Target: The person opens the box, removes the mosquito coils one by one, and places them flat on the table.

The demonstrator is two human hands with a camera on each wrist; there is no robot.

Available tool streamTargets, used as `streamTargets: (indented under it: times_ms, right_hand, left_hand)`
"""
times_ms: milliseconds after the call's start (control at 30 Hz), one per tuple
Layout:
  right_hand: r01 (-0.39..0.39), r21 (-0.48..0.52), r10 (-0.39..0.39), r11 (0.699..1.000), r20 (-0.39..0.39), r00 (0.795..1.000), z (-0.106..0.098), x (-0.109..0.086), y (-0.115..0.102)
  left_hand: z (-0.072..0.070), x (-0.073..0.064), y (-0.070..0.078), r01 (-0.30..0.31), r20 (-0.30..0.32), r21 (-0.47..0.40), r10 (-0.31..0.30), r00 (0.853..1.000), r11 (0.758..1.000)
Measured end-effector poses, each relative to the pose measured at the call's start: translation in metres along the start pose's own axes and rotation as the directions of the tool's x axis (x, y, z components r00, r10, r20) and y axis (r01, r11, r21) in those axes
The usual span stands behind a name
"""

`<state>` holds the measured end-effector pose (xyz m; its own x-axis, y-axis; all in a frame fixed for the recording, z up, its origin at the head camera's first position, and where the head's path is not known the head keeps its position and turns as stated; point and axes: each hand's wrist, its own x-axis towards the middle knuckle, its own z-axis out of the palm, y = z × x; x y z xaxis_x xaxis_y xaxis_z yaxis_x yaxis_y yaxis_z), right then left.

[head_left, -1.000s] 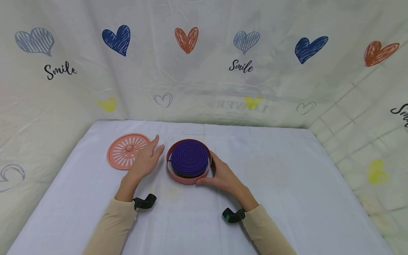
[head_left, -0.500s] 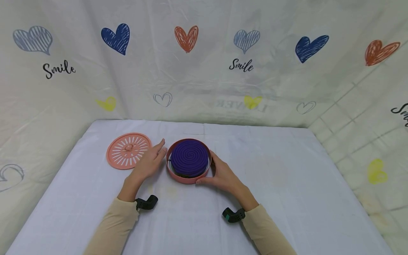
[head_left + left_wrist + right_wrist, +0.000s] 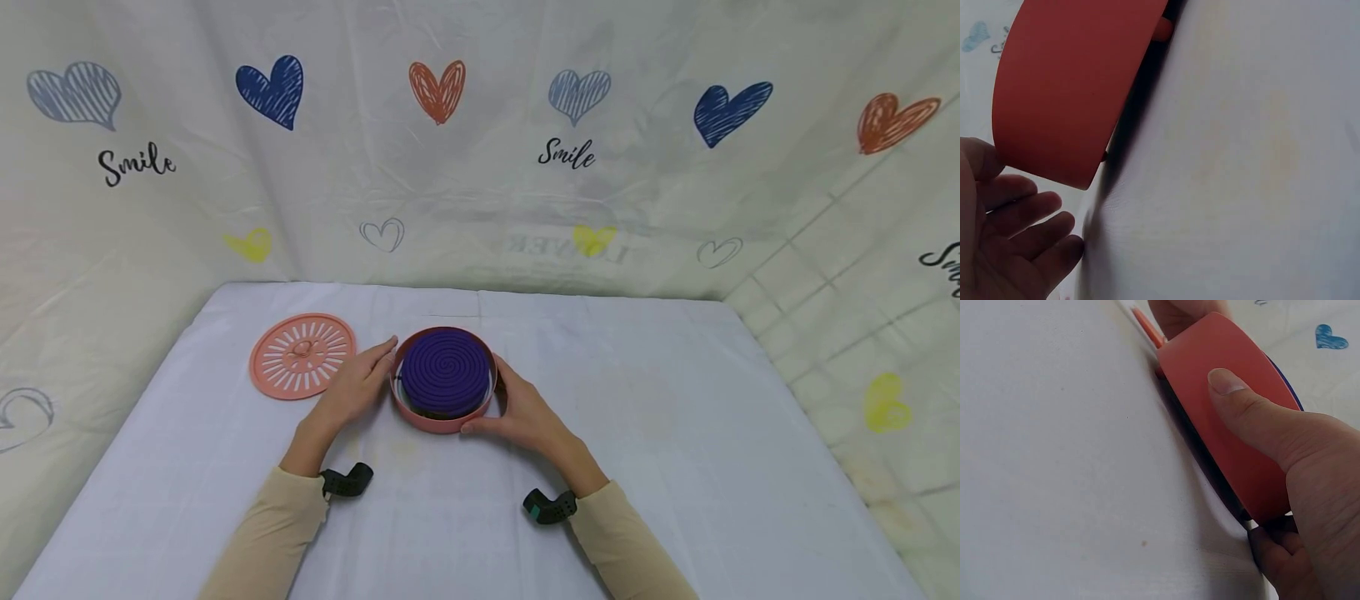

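Note:
A round coral mosquito coil holder stands on the table with a purple spiral mosquito coil lying in it. My right hand grips the holder's right side; in the right wrist view its thumb presses on the outer wall and the fingers reach round behind. Along the left side lies my left hand, its fingers loosely bent and its tips at the rim. In the left wrist view, the left hand is beside the red-looking wall, apparently just touching it.
A coral slotted lid with a small centre handle lies flat left of the holder, close to the left hand. White cloth covers the table. A curtain printed with hearts hangs behind the far edge.
My left hand has moved right, away from over the lid and up to the holder's left side, its thumb drawing in. The right hand and the holder have stayed put.

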<state>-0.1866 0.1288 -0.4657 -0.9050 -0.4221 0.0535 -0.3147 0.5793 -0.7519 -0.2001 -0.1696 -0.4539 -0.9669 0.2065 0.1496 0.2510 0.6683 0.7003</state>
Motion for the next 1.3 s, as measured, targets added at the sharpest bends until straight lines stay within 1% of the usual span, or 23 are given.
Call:
streamTargets:
  times_ms: [233, 500, 733, 1067, 1300]
  right_hand:
    - [0.017, 0.006, -0.017, 1.000, -0.005, 1.000, 0.001, 0.001, 0.003]
    - [0.026, 0.005, -0.026, 1.000, -0.005, 1.000, 0.002, 0.002, 0.003]
    - [0.026, 0.006, -0.026, 1.000, -0.005, 1.000, 0.002, 0.001, 0.004]
    - [0.012, 0.006, -0.012, 1.000, -0.005, 1.000, 0.000, 0.000, 0.001]
    - [-0.010, 0.000, 0.010, 1.000, 0.009, 1.000, 0.000, -0.001, -0.001]
  left_hand:
    - [0.007, -0.002, -0.005, 0.013, -0.010, -0.042, -0.014, 1.000, 0.999]
    - [0.013, -0.003, -0.012, 0.008, -0.038, -0.135, -0.013, 0.999, 0.991]
    - [0.016, -0.004, -0.016, -0.001, -0.056, -0.162, -0.008, 0.998, 0.987]
    - [0.017, -0.003, -0.015, 0.024, -0.052, -0.209, -0.036, 0.998, 0.978]
    - [0.018, -0.005, -0.014, 0.049, -0.042, -0.221, -0.060, 0.997, 0.974]
